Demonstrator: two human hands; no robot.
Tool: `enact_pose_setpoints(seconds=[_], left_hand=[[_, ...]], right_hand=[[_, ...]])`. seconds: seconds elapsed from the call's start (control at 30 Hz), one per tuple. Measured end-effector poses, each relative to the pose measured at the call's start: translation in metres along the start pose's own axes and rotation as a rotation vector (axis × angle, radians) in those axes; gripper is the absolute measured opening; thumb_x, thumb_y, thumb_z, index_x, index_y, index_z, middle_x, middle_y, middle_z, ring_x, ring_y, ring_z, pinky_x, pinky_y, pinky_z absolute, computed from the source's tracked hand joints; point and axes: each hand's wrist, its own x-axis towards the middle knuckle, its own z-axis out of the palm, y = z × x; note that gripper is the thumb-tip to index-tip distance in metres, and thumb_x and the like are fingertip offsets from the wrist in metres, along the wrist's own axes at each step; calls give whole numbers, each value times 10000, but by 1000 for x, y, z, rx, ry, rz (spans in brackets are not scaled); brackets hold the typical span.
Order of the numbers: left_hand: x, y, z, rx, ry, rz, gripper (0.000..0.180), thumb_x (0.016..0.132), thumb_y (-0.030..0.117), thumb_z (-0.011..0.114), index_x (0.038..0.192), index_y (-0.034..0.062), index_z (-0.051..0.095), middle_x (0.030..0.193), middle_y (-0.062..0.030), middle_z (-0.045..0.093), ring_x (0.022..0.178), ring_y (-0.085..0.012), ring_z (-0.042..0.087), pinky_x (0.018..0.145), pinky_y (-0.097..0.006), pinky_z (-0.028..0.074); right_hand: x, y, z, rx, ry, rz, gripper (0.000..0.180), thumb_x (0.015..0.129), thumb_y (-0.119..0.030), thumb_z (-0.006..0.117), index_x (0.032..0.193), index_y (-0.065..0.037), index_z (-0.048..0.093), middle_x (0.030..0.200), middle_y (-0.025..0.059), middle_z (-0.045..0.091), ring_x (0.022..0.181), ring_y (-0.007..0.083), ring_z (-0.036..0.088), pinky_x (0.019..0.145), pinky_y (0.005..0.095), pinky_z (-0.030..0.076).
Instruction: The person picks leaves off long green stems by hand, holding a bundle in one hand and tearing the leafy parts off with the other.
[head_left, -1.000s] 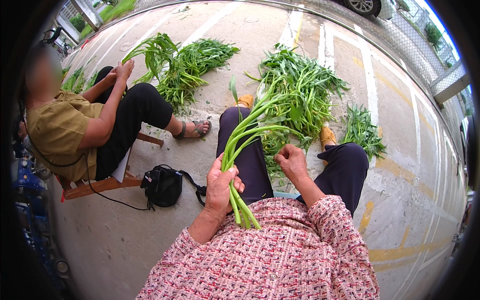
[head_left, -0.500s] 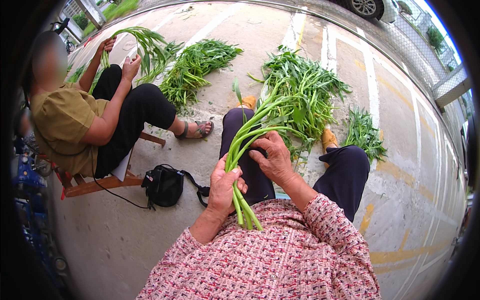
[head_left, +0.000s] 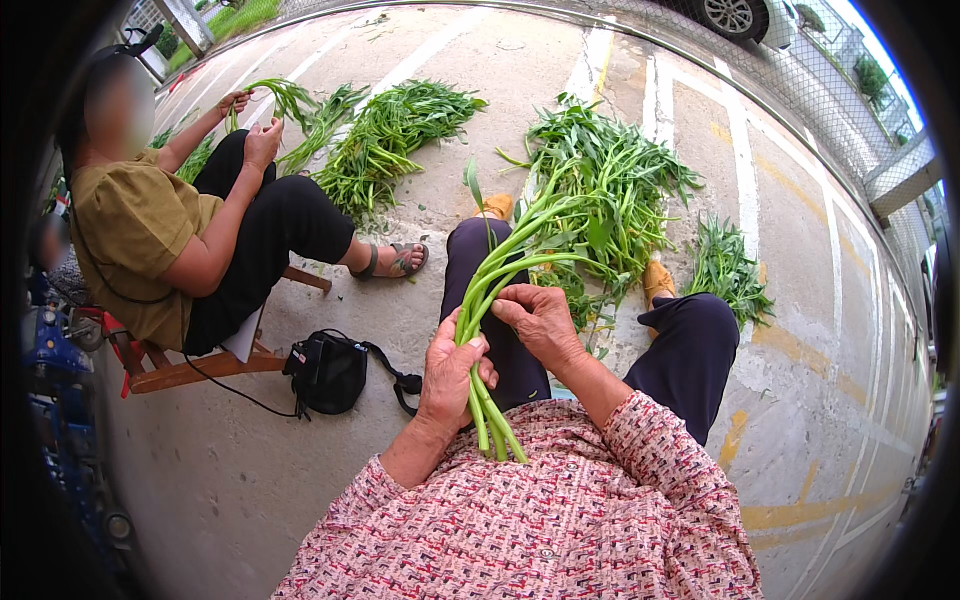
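My left hand (head_left: 452, 376) is wrapped around a bunch of water spinach (head_left: 492, 268), its long green stems slanting up and away over my lap. The cut ends stick out below my fist toward my patterned shirt, and the leafy tops reach over a pile. My right hand (head_left: 546, 322) is closed in a pinch against the right side of the stems, just above my left hand. Whatever lies between those fingertips is too small to make out. Beyond my knees, a large leafy pile of water spinach (head_left: 610, 180) lies on the concrete between my feet.
A smaller heap of greens (head_left: 728, 270) lies beside my right foot. To the left, a person (head_left: 150, 235) sits on a wooden chair, holding some greens near another pile (head_left: 400, 130). A black bag (head_left: 328, 372) with a strap rests on the ground between us.
My right hand has shifted slightly left and down, closing its fingertips against the stems. My left hand keeps its hold. The person at left has shifted, and their greens hang differently.
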Motion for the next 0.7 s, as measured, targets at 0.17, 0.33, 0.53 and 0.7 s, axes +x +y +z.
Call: enact_pose_setpoints(seconds=[0.17, 0.33, 0.53, 0.7], left_hand=[[0, 1, 1, 16, -15, -27, 497, 901, 47, 507, 1367, 70, 335, 858, -24, 486, 543, -89, 495, 503, -269, 475], [0, 0, 0, 10, -27, -26, 500, 899, 51, 516, 1365, 71, 337, 860, -22, 485, 545, -87, 499, 504, -268, 476], [0, 0, 2, -3, -20, -24, 488, 888, 33, 512, 1345, 60, 342, 863, -36, 492, 533, -90, 488, 504, -275, 472], [-1, 2, 5, 4, 2, -26, 491, 888, 31, 508, 1349, 57, 341, 856, -35, 489, 529, -90, 474, 506, -273, 466]], right_hand=[[0, -2, -3, -36, -26, 33, 115, 844, -74, 643, 854, 33, 686, 718, -11, 642, 641, 40, 506, 584, 223, 437], [-2, -8, -2, -60, -10, 34, 122, 840, -81, 632, 820, 30, 678, 687, -23, 618, 618, 43, 483, 569, 224, 423], [0, 0, 2, -112, 65, -52, 120, 803, -73, 603, 771, 27, 661, 622, 6, 588, 587, 58, 476, 552, 256, 421], [1, 5, 4, -206, 109, -18, 125, 782, -101, 603, 759, 10, 654, 593, 57, 582, 553, 94, 506, 554, 274, 435]])
